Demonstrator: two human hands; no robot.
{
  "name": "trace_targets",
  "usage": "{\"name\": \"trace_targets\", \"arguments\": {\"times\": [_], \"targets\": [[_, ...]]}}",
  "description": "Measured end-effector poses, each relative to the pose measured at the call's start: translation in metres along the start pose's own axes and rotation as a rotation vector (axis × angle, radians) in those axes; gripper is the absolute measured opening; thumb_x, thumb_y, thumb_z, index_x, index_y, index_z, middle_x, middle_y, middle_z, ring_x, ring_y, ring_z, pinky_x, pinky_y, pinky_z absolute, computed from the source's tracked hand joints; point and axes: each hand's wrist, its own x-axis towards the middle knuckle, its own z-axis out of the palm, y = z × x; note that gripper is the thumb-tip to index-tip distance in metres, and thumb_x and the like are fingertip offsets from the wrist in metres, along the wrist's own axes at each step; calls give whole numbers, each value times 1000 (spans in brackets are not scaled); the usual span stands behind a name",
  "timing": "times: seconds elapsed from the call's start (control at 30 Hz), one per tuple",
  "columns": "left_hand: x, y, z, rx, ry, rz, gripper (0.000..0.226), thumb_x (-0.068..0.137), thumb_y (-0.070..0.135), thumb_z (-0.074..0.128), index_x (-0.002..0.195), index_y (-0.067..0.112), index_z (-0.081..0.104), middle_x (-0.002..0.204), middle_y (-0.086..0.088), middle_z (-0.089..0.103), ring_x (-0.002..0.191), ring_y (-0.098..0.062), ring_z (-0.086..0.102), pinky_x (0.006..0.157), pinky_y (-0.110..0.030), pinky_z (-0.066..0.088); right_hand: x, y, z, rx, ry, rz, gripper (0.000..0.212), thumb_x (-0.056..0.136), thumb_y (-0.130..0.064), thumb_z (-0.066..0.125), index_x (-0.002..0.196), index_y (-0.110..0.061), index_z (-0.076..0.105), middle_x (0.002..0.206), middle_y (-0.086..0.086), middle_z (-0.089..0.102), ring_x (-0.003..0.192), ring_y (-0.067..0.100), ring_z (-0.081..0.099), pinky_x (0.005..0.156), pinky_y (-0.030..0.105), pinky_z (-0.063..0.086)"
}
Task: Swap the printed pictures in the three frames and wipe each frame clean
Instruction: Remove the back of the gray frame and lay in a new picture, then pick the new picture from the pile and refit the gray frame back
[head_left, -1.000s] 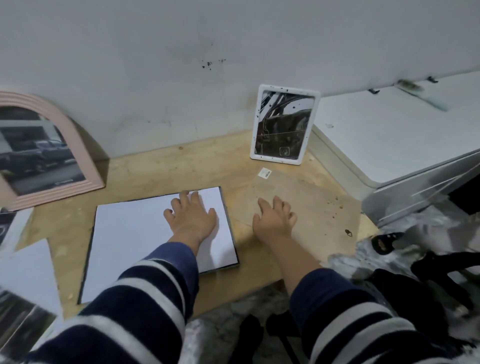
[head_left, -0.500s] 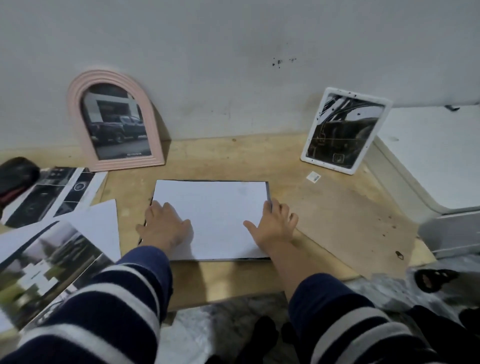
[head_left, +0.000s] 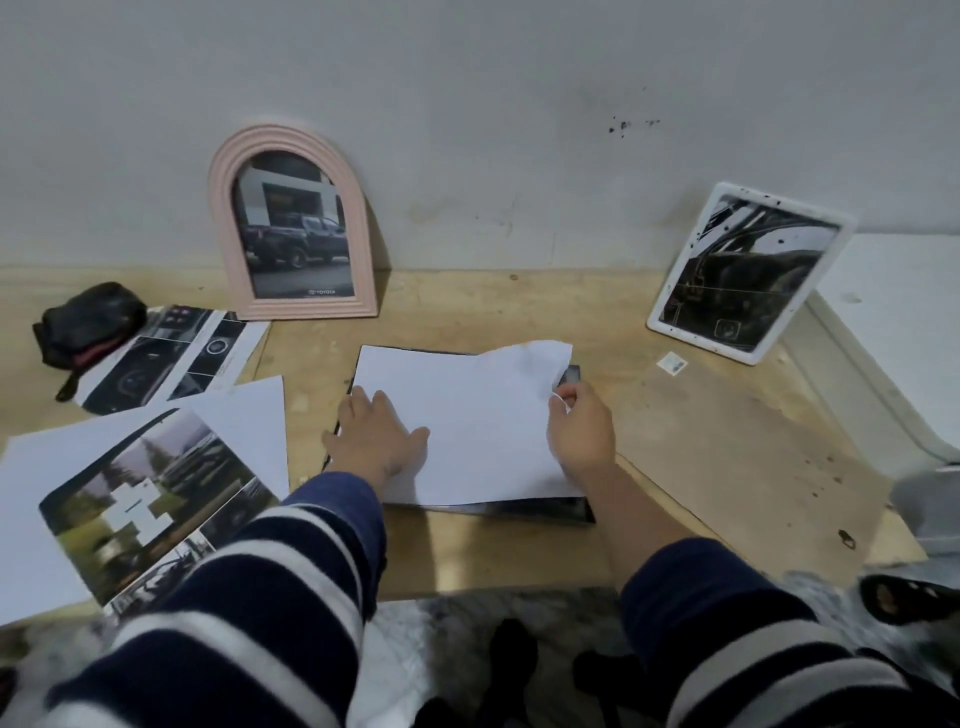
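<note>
Left hand (head_left: 376, 441) flat, pinning sheet (head_left: 470, 421) on dark frame (head_left: 540, 512) at table centre. Right hand (head_left: 581, 427) pinches sheet's 2 o'clock corner, lifted. Peel slow toward 9 o'clock; keep frame pinned, avoid creasing.

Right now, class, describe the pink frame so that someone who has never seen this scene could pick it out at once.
Start at the grey wall behind the wooden table. Two frames lean against it; take the pink frame towards the left, above the scattered prints. Unlike the white rectangular frame on the right, it is arched on top and shows a dark pickup truck.
</note>
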Motion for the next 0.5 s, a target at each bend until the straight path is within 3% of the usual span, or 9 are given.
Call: {"name": "trace_targets", "arguments": {"times": [0.07,0.17,0.3,0.37,0.43,0.5], "targets": [[1,-1,-4,-58,-12,-13,73,89,56,42,146,15,24,159,-6,4,145,-28,5,111,-55,23,6,-11,-6,261,-80,34,11,97,-16,45,102,-19,54,109,2,61,92,22,58,77,33,45],[3,0,-11,-144,-47,-52,70,91,54,38,146,12,25,156,-9,16,142,-30,15,110,-52,24,22,-28,-23,456,-181,132,12,92,-11,49,89,-21,54,106,9,65,87,26,62,75,35,49],[14,2,-31,-321,-73,-141,73,92,56,35,147,9,26,148,-13,37,133,-35,35,109,-49,30,53,-49,-53,519,-272,176,15,96,-14,50,108,-18,56,105,9,66,88,27,63,74,37,52],[15,5,-46,-492,-129,-146,67,96,52,35,147,9,29,146,-12,42,130,-34,42,109,-41,33,70,-64,-66,572,-277,170,21,97,-13,49,117,-15,55,111,11,66,95,30,64,80,42,53],[15,8,-61,-639,-151,-159,58,99,46,36,141,6,39,140,-11,50,124,-32,49,100,-32,37,85,-83,-72,597,-293,142,22,98,-10,48,119,-13,55,112,13,65,98,31,63,84,45,52],[17,9,-75,-717,-108,-204,52,100,42,41,133,2,47,132,-13,55,116,-32,55,92,-32,40,94,-99,-73,610,-296,110,22,98,-9,47,119,-12,55,112,14,64,100,32,62,85,45,52]]}}
